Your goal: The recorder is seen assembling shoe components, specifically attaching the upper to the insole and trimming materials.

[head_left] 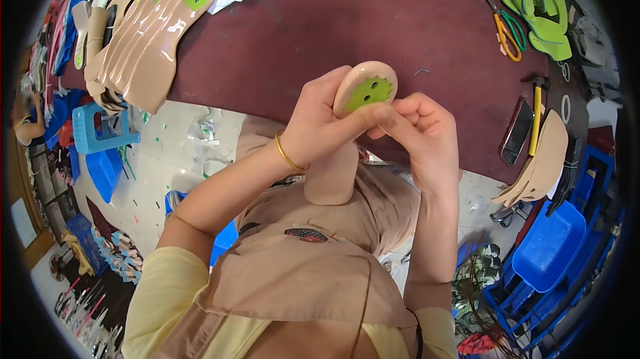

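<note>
A glossy tan insole [345, 100] with a green, jagged-edged patch [369, 94] at its toe is held up over the table's near edge. The patch bears two dark spots like eyes. My left hand [327, 116] wraps round the insole, its thumb along the lower rim of the toe. At the right side of that rim, my right hand [427, 134] has its fingers bent and its thumb meeting the left thumb. What its fingertips pinch is partly hidden. The insole's tan heel end [331, 182] hangs down below my left wrist, over my apron.
Matching insoles [143, 56] lie overlapped at the table's left. Scissors [508, 34], green cut pieces [548, 32], a phone [517, 131], a yellow-handled hammer [536, 118] and tan pieces [543, 156] lie on the right. A blue stool [100, 138] and blue bin [550, 246] stand beside the table.
</note>
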### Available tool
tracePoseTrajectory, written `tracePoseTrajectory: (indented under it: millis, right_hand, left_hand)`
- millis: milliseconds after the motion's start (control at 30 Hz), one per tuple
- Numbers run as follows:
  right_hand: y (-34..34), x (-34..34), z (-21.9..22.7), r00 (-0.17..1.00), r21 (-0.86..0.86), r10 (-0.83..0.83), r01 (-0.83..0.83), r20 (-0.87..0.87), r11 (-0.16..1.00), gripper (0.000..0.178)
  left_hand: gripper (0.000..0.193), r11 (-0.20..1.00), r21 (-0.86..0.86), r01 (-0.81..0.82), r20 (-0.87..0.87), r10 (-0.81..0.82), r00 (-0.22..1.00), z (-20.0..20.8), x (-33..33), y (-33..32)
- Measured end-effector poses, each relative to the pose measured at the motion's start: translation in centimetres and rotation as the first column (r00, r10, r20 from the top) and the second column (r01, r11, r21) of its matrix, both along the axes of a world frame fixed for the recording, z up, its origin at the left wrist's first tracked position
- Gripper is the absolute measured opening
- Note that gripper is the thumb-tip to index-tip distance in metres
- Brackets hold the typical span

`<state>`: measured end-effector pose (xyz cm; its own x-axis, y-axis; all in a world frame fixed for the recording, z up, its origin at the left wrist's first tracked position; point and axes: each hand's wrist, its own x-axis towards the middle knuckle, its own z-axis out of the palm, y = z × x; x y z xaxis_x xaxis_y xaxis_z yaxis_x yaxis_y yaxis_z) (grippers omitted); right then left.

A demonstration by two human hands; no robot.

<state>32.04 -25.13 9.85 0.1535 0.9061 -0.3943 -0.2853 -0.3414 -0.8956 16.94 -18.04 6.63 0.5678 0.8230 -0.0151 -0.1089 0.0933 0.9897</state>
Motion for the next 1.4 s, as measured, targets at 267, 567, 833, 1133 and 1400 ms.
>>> tracePoseTrajectory:
  millis: [267,567,833,1133,1400]
  right_hand:
    - [6.9,9.1,-1.8,0.673,-0.087,0.292,-0.322,0.68,0.943,0.023]
    - [9.7,26.9,-5.5,-0.187,-0.102,0.097,-0.014,0.978,0.995,0.036]
    - [0.0,6.7,0.4,0.553,0.016,0.346,-0.546,0.758,0.837,0.102]
    - [-1.4,5.2,-2.3,0.359,0.134,0.086,-0.545,0.929,0.828,0.039]
    - [2.4,5.9,-2.1,0.435,0.235,-0.129,-0.2,0.891,0.951,0.044]
  left_hand:
    - [0.028,0.855,-0.517,0.036,0.013,-0.034,0.999,0.0,0.8,2.4]
    - [0.023,0.351,-0.933,0.076,0.095,0.036,0.995,2.8,-0.6,4.3]
    - [0.018,0.234,-0.877,0.42,0.428,-0.02,0.904,2.7,-1.5,4.2]
    - [0.019,0.254,-0.941,0.222,0.225,-0.02,0.974,5.3,-1.3,3.2]
    - [0.026,0.456,-0.859,0.232,0.279,0.036,0.96,3.4,-1.9,2.8]
